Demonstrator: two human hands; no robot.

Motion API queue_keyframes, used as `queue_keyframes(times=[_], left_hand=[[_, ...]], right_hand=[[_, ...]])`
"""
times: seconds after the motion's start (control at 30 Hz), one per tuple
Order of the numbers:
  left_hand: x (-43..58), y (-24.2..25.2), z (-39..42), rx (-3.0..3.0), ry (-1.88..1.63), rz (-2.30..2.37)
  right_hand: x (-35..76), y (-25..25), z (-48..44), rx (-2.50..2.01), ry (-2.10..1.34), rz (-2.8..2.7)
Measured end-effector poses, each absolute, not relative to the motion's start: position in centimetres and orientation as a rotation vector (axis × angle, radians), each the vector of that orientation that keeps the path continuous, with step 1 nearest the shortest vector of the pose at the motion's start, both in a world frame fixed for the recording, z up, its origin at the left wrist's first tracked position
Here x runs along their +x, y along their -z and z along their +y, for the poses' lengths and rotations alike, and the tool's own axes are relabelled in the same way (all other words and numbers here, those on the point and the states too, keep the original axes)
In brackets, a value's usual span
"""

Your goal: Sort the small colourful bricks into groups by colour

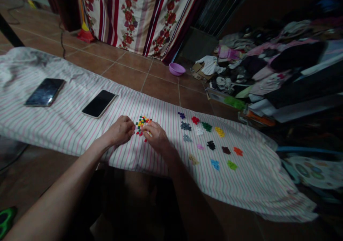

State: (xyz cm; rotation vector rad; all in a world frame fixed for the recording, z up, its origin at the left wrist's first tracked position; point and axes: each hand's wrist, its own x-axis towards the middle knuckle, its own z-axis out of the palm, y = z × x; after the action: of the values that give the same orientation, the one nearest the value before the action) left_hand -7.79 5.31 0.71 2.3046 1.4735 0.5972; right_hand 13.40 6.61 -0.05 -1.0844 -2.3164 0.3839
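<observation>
A mixed pile of small coloured pieces (141,122) lies on the striped cloth (128,108) between my hands. My left hand (122,130) rests on the cloth at the pile's left edge, its fingers curled; what they hold, if anything, is too small to tell. On the pile's right side my right hand (156,134) has its fingers bent over the pieces, thumb and fingertips near each other. Single-colour heaps stand to the right, among them red (195,120), yellow (220,132), black (211,145), orange (238,151), blue (215,164) and light green (232,165).
Left of my hands lie a phone (99,104) and a dark tablet-like device (45,92). Beyond the cloth, a purple basin (177,69) sits on the tiled floor. Heaped clothes (257,62) fill the right side, and a flowered curtain (134,15) hangs behind.
</observation>
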Motion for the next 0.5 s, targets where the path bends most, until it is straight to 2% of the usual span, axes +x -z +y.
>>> queue_keyframes(times=[0.5], left_hand=[[-7.25, 0.22, 5.39, 2.332, -0.677, 1.441]], right_hand=[[13.35, -0.18, 5.96, -1.054, -0.354, -2.247]])
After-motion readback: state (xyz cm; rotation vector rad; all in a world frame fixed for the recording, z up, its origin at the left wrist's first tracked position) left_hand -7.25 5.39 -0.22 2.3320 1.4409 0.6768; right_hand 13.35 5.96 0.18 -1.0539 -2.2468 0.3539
